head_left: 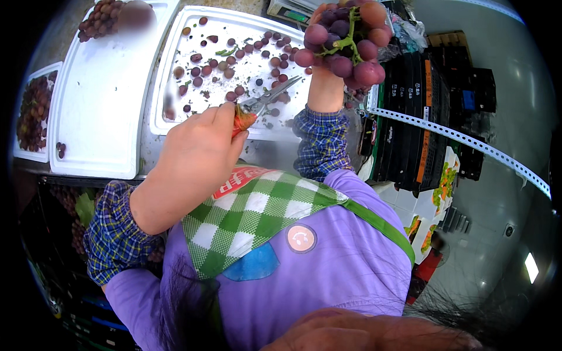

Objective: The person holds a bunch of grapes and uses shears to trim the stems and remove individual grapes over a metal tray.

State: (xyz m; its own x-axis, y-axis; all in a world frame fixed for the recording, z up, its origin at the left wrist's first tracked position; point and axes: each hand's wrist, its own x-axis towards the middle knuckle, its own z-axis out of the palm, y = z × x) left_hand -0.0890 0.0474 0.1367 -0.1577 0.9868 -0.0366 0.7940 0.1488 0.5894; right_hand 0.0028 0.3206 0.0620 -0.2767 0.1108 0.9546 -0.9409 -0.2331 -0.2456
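Two hands are busy: the left hand (196, 155) grips red-handled scissors (275, 94), and the right hand (325, 75) holds a grape bunch (339, 28) raised near the right end of a white foam tray (167, 64). Trimming looks well begun — many loose grapes (206, 69) litter that tray — but this bunch seems unfinished. Another bunch (100, 20) lies at the far end of a long white tray (99, 111); whether trimmed or waiting, I cannot tell. The held bunch turns its green stem (349, 41) toward the camera, the main stalk running roughly away from the body; its overall long axis is unclear. The scissors point forward and right.
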